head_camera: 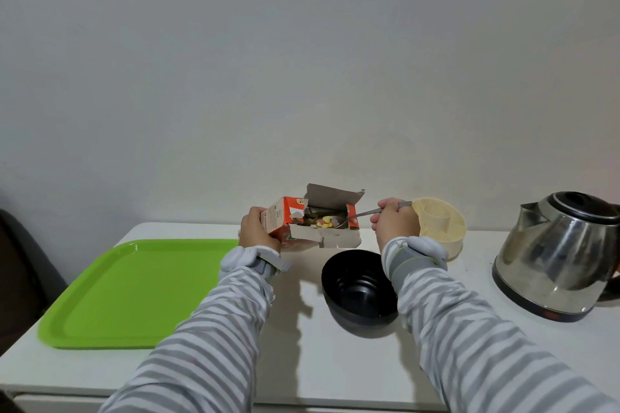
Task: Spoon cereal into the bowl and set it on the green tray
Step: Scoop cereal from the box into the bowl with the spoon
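My left hand [256, 225] grips the left end of an orange cereal box [285, 220], tilted with its open flaps facing me. My right hand [396, 221] holds a metal spoon [365, 212] by the handle; its bowl lies inside the box mouth among coloured cereal pieces [327, 221]. A black bowl [359, 288] stands empty on the white counter just below the box, between my forearms. The green tray [134, 292] lies flat at the left, with nothing on it.
A cream divided plastic container [443, 228] sits behind my right hand. A steel electric kettle [557, 255] stands at the far right. The white counter [318, 362] ends at a front edge near me. A dark chair back [20, 271] is at the left edge.
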